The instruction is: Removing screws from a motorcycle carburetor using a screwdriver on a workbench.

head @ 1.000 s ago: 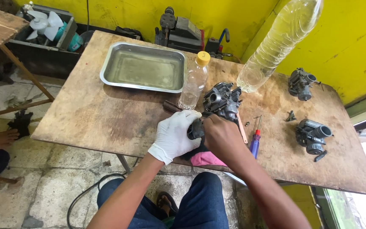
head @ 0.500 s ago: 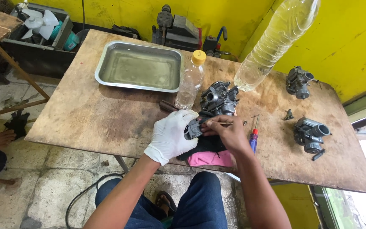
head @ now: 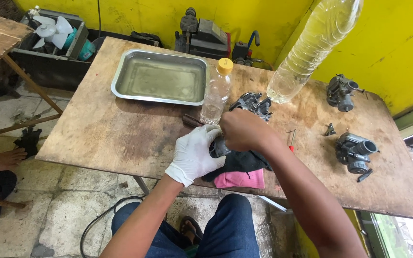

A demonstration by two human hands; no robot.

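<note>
Head view: fingers of the gloved left hand [head: 194, 155] are curled around a small dark metal part [head: 219, 147], and the bare right hand [head: 241, 130] closes over the same part from the far side; its fingertips are hidden. The part sits at the near middle of the wooden table [head: 120, 134], over a black cloth [head: 244, 161] and a pink cloth [head: 242, 178]. Just beyond the hands stand a small bottle [head: 216, 93] and a carburetor [head: 254, 103]. Far left lies a steel tray [head: 161, 77]; far right, a large bottle [head: 311, 48]
</note>
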